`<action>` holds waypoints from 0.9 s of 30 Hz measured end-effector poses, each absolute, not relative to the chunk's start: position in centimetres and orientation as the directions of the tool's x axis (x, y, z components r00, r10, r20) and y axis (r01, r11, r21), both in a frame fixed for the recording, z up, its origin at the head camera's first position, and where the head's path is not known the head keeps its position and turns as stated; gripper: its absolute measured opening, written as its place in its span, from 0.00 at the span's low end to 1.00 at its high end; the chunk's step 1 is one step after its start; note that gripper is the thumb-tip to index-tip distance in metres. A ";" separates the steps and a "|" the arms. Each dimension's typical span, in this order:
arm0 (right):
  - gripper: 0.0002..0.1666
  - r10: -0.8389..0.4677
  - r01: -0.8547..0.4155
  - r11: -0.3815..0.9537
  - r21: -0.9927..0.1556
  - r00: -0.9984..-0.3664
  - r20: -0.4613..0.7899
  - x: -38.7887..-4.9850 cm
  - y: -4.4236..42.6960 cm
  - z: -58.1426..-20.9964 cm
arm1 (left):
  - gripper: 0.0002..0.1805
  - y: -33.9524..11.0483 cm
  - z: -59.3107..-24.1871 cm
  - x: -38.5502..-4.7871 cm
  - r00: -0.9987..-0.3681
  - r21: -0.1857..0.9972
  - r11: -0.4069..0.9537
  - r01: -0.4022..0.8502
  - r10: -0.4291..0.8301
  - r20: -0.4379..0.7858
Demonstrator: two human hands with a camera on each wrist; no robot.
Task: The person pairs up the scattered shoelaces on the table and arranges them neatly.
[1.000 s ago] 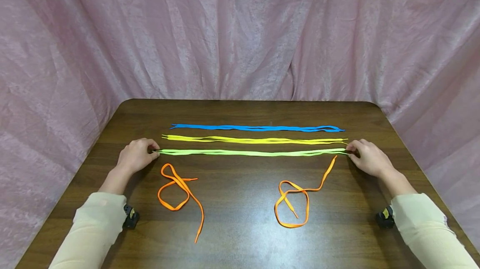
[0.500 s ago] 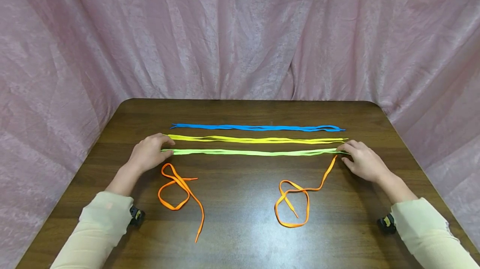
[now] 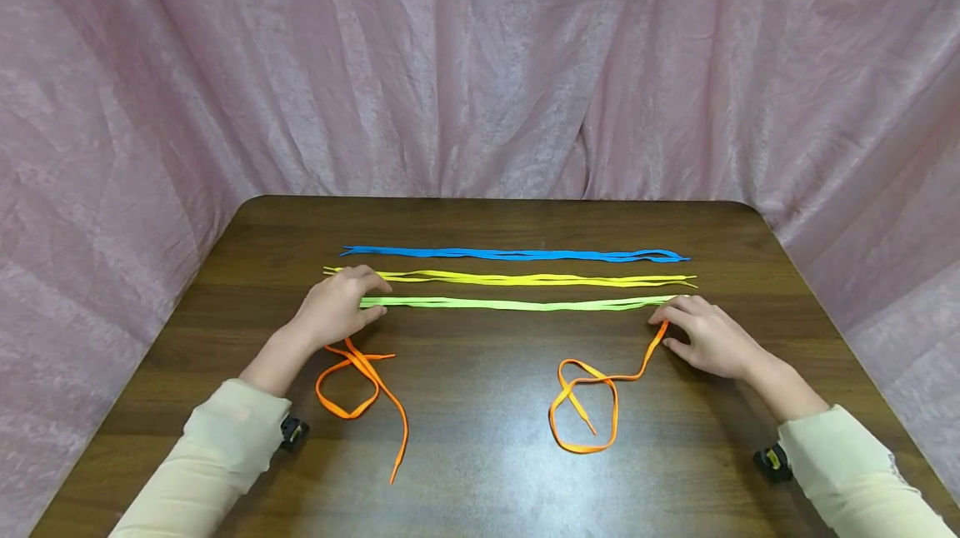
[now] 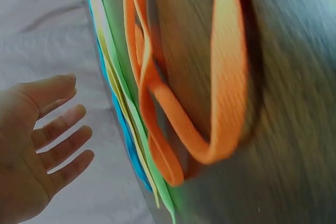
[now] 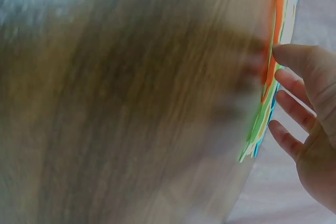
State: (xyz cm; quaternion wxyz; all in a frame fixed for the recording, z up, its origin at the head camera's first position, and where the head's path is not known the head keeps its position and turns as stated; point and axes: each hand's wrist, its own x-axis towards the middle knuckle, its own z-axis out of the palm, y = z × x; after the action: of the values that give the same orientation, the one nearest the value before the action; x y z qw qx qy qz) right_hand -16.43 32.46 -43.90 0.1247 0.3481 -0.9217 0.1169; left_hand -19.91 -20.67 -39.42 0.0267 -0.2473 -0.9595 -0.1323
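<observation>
My left hand (image 3: 333, 311) hovers over the left part of the green shoelace (image 3: 487, 304), fingers loosely spread and holding nothing in the left wrist view. Below it, partly covered, lies a looped orange shoelace (image 3: 365, 369). On the right, my right hand (image 3: 708, 338) is over the upper end of a second orange shoelace (image 3: 617, 379). Its fingers look parted and relaxed in the right wrist view; whether a fingertip touches the lace is unclear. Behind the green one, a yellow shoelace (image 3: 517, 280) and a blue shoelace (image 3: 517, 255) lie stretched out, roughly parallel.
All the laces lie on a brown wooden table (image 3: 480, 421) with rounded far corners. A pink curtain (image 3: 480, 63) hangs behind and at both sides. A small black device sits at each sleeve cuff.
Both hands have let go of the green shoelace's ends. The left hand has moved right along it; the right hand has come inward and nearer, to the orange shoelace's end.
</observation>
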 end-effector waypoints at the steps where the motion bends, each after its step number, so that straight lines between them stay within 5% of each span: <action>1: 0.21 -0.614 -0.671 0.730 -0.132 -0.728 0.306 -16.4 32.3 -43.9 | 0.16 -20.4 -39.5 -19.9 -0.868 0.240 0.834 0.496 0.481 0.123; 16: 0.13 -0.613 -0.667 0.733 -0.131 -0.732 0.299 -16.4 31.6 -44.4 | 0.11 -15.8 -40.8 -18.9 -0.740 0.163 0.722 0.673 0.655 0.153; 27: 0.15 -0.598 -0.665 0.735 -0.132 -0.728 0.336 -16.6 31.1 -44.3 | 0.11 -12.6 -41.1 -18.4 -0.659 0.127 0.647 0.752 0.740 0.136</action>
State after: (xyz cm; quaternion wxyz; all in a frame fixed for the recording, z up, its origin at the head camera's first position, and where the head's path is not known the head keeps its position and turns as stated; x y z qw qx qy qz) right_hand -16.60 31.12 -44.26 0.1366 0.3425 -0.9214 0.1226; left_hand -18.38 -12.60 -41.08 0.0359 -0.4113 -0.9066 -0.0866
